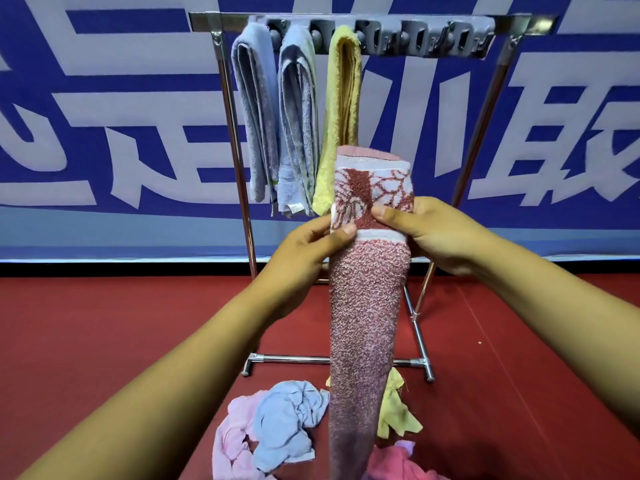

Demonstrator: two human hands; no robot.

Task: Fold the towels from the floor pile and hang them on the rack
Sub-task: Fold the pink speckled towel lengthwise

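Observation:
A red and white patterned towel (pixel 363 306), folded into a long narrow strip, hangs in front of me. My left hand (pixel 308 247) pinches its left edge near the top. My right hand (pixel 426 230) grips its right edge at the same height, thumb on the front. Behind it stands the metal rack (pixel 512 98) with two grey-blue towels (pixel 256 109) (pixel 298 116) and a yellow towel (pixel 341 112) hung on the left part of its top bar. The floor pile lies below: a blue towel (pixel 287 427), a light pink one (pixel 228 445), a yellow one (pixel 394 414) and a pink one (pixel 398 462).
The right part of the rack's clip bar (pixel 433 36) holds nothing. The rack's base bar (pixel 294 359) rests on the red floor (pixel 104 323). A blue banner with white characters (pixel 104 116) covers the wall behind.

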